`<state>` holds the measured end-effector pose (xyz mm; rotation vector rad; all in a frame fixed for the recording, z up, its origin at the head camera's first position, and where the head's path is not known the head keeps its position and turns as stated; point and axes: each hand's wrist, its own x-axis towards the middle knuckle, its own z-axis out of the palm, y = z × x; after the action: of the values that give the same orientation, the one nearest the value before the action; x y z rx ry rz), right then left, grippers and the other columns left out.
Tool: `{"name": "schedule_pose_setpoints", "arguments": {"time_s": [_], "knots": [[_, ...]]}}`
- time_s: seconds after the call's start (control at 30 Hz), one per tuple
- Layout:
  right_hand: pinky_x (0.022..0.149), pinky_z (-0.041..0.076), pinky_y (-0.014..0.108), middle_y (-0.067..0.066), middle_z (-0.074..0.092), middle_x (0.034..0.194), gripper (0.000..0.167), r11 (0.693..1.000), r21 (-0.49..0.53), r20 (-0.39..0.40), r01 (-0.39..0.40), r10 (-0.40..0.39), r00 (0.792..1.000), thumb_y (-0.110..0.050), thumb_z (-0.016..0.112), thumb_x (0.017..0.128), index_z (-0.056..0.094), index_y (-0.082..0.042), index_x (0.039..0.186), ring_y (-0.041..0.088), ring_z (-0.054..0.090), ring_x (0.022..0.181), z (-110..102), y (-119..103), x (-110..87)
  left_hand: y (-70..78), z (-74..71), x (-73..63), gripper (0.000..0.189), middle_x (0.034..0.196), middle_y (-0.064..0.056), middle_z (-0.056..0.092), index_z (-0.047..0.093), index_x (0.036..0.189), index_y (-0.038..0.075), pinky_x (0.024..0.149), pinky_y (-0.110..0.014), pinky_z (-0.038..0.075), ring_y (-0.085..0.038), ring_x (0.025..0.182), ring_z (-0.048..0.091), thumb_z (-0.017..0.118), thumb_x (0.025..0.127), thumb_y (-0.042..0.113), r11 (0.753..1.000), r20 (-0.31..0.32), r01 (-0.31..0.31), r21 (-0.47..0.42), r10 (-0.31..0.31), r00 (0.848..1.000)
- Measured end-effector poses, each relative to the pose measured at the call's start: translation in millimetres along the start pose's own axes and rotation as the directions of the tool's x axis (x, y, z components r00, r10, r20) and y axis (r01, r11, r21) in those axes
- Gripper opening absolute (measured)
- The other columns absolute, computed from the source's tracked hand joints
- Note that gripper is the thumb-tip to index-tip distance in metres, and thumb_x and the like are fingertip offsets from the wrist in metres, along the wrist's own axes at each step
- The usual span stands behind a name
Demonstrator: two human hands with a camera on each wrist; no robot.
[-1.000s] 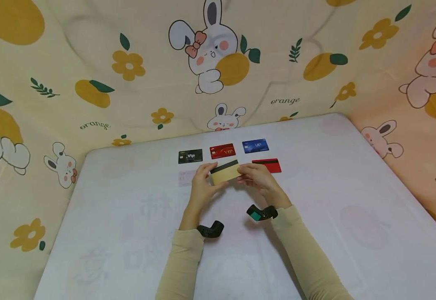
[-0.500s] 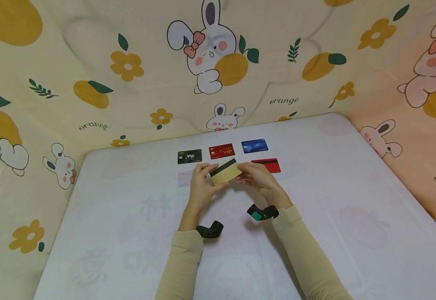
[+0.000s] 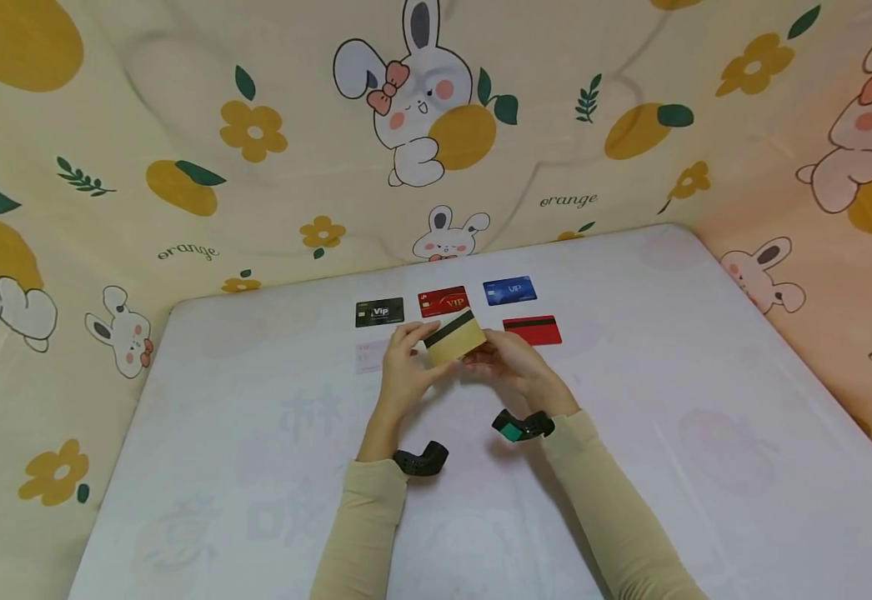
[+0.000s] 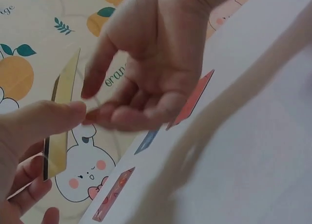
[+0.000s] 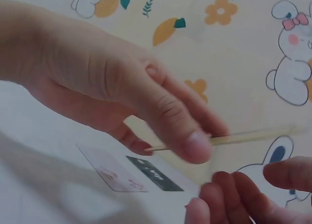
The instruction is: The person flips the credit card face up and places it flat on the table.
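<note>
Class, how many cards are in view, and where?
6. Back row: black card, red VIP card, blue card. Nearer row: pale card left, striped red card right. Left hand holds the gold card. Others could be hidden.

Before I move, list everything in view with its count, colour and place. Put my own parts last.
Gold card: one, gold with dark stripe, held up centrally
Black card: one, black, far row, left
Red VIP card: one, red, far row, middle
Blue card: one, blue, far row, right
Pale card: one, pinkish white, near row, left, partly hidden
Striped card: one, red with black stripe, near row, right
Table: one, white, under the cards
Backdrop: count unclear, cream with rabbits and oranges, around the table
Sleeves: two, beige, low in the head view
Wrist cameras: two, black, one by each sleeve end
Left hand: one, its fingers pinching the gold card
Right hand: one, beside the gold card, not gripping it
</note>
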<state>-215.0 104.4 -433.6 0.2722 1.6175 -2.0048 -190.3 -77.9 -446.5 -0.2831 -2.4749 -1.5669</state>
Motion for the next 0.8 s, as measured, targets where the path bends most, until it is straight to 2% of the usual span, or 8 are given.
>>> {"name": "schedule_pose_setpoints", "arguments": {"time_s": [0.13,0.23,0.4,0.6,0.8], "knots": [[0.080,0.057,0.023,0.001,0.064,0.104,0.042,1.000,0.012,0.066,-0.012,0.011,0.998,-0.019,0.045,0.101,0.045,-0.003,0.139,0.015,0.063,0.090,2.0,8.1,2.7,1.6,1.6,0.0,0.060,0.127,-0.013,0.057,0.063,0.125,0.009,0.093,-0.044,0.049,-0.028,0.119,0.054,0.086,0.070,0.017,0.999,0.031,-0.006,-0.035,0.007,0.999],[0.082,0.057,0.026,0.003,0.062,0.107,0.040,0.999,0.037,0.103,-0.022,0.018,0.995,-0.013,0.046,0.099,0.046,-0.004,0.138,0.016,0.061,0.092,4.8,12.4,2.9,3.1,2.6,-0.4,0.060,0.128,-0.012,0.058,0.063,0.126,0.011,0.095,-0.048,0.049,-0.028,0.119,0.053,0.086,0.070,0.017,0.998,0.043,-0.015,-0.053,0.017,0.999],[0.080,0.058,0.028,0.005,0.058,0.106,0.038,0.993,0.104,0.140,-0.047,0.033,0.990,-0.013,0.047,0.099,0.044,-0.006,0.136,0.016,0.059,0.089,7.3,13.5,1.8,5.5,2.5,-1.2,0.060,0.129,-0.010,0.058,0.062,0.127,0.012,0.097,-0.050,0.048,-0.027,0.119,0.053,0.085,0.072,0.017,0.997,0.052,-0.020,-0.075,0.024,0.998],[0.080,0.057,0.027,0.003,0.064,0.106,0.039,0.996,0.090,0.220,-0.026,0.005,0.975,-0.016,0.048,0.100,0.042,-0.007,0.137,0.014,0.061,0.092,9.0,11.9,-0.6,9.2,1.8,-1.1,0.060,0.131,-0.007,0.057,0.061,0.129,0.015,0.101,-0.049,0.047,-0.025,0.123,0.052,0.083,0.074,0.018,0.993,0.071,0.006,-0.118,0.003,0.997],[0.077,0.056,0.025,0.003,0.064,0.104,0.037,0.991,0.132,0.236,-0.036,0.004,0.972,-0.012,0.046,0.100,0.042,-0.006,0.136,0.012,0.061,0.089,9.4,12.1,-0.5,12.5,0.7,-1.2,0.059,0.131,-0.006,0.058,0.060,0.130,0.016,0.102,-0.051,0.047,-0.024,0.121,0.052,0.082,0.075,0.017,0.987,0.085,0.014,-0.157,0.000,0.996]]}}
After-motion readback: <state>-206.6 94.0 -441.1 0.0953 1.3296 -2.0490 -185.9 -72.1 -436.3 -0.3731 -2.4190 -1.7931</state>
